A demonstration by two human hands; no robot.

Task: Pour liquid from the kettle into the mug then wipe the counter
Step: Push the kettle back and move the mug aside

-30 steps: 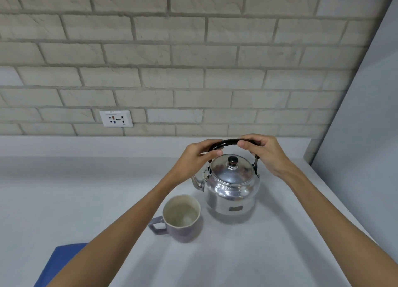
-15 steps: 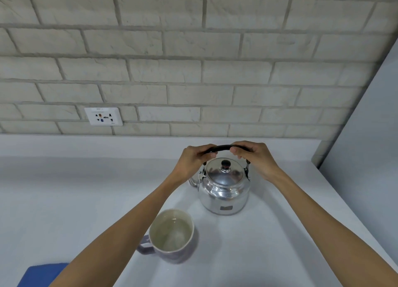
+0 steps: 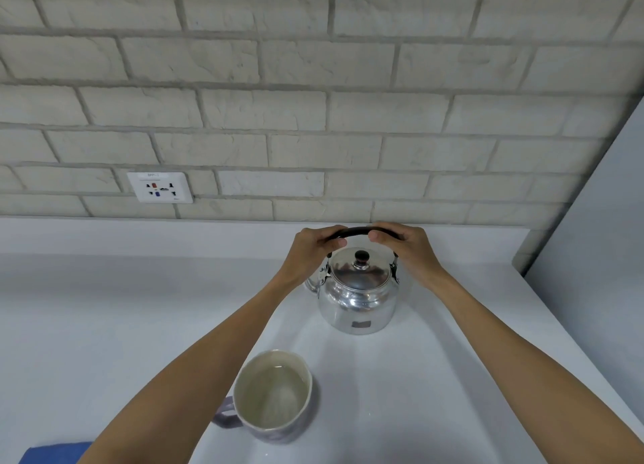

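A shiny steel kettle point(image 3: 359, 303) with a black knob stands upright on the white counter point(image 3: 104, 324), its spout pointing left. My left hand point(image 3: 310, 251) and my right hand point(image 3: 407, 247) both grip its black arched handle from either side. A grey mug point(image 3: 275, 395) with a pale inside sits nearer to me, left of the kettle, its handle to the left. It holds some clear liquid. My left forearm passes just left of the mug.
A blue cloth point(image 3: 52, 453) shows at the bottom left edge. A white wall socket point(image 3: 159, 187) sits on the brick wall behind the counter. A grey panel point(image 3: 599, 240) bounds the counter on the right.
The kettle stands farther back from the mug than a second ago. Both hands stay on the handle. The view has tilted, so the mug sits lower in frame.
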